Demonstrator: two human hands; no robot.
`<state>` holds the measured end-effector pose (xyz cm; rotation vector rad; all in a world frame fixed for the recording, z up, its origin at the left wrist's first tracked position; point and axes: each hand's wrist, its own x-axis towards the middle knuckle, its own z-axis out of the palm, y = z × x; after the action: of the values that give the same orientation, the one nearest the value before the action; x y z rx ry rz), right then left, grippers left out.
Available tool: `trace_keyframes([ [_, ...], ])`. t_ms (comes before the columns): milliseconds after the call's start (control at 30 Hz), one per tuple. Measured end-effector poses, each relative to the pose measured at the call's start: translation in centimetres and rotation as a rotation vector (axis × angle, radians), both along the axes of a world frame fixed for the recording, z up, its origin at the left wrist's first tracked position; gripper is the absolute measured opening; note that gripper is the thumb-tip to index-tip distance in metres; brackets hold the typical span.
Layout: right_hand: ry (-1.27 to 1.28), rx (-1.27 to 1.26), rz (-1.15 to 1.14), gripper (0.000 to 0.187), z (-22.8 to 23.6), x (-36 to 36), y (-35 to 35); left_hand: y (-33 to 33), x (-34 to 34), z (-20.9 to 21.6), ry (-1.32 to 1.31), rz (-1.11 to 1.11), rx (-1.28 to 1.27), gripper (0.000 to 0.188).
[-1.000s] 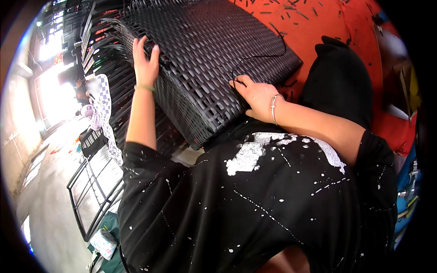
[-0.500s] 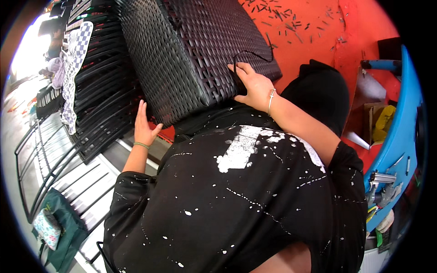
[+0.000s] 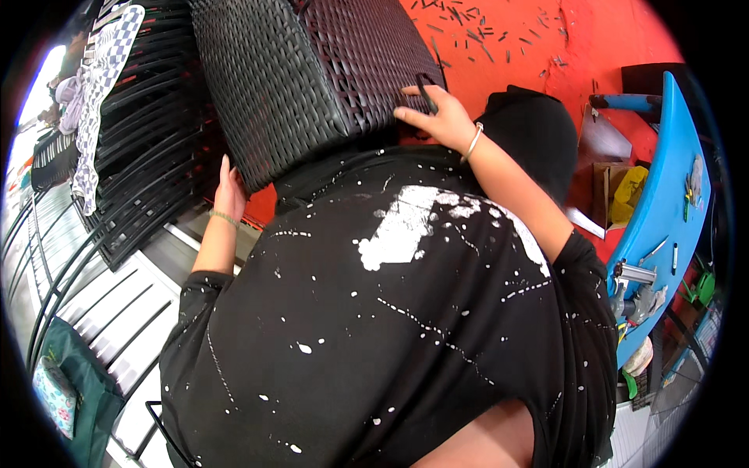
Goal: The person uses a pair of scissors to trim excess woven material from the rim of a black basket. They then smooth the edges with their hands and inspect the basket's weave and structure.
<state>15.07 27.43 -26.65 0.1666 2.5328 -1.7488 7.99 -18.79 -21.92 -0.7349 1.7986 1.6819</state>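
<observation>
A large box-shaped piece of black woven rattan [image 3: 273, 93] stands in front of me, one corner toward my body. My left hand [image 3: 230, 191] is at its lower left edge, fingers stretched out and pointing up along its side. By the right face of the weave is my right hand [image 3: 449, 118], thumb and forefinger pointing left. A thin black strip [image 3: 427, 92] loops through its fingers. The strip's far end is lost against the dark weave. My black-clad knee [image 3: 534, 140] shows beside the right hand.
Black metal frames [image 3: 156, 125] are stacked at the left, a checkered cloth [image 3: 105, 93] over them. Cut black strips [image 3: 484, 35] litter the red floor. At right stands a blue table [image 3: 655, 203] with tools, near a yellow bag [image 3: 630, 195]. A green bag [image 3: 86, 382] lies lower left.
My right hand has moved right, off the weave, and the strip's loop looks smaller. My left hand stays at the edge. The whole view has shifted slightly.
</observation>
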Motion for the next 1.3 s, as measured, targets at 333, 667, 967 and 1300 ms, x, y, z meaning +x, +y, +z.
trace_keyframes([
  [333, -0.541, -0.819, -0.555, 0.032, 0.5, 0.1, 2.6, 9.3, -1.8, 5.1, -0.003, 0.097, 0.227, 0.060],
  [667, -0.115, -0.870, -0.790, 0.020, 5.6, 1.5, 4.8, 18.0, -6.9, 13.6, 0.088, -0.067, 0.446, 0.050],
  [967, 0.139, -0.538, -0.674, 0.015, 6.3, 4.9, 4.9, 22.5, -9.3, 15.0, 0.247, -0.093, 0.411, 0.047],
  [1300, 0.212, 0.216, -0.655, 0.040, 6.1, 0.1, 5.0, 23.1, -10.1, 14.3, 0.261, -0.051, 0.589, 0.044],
])
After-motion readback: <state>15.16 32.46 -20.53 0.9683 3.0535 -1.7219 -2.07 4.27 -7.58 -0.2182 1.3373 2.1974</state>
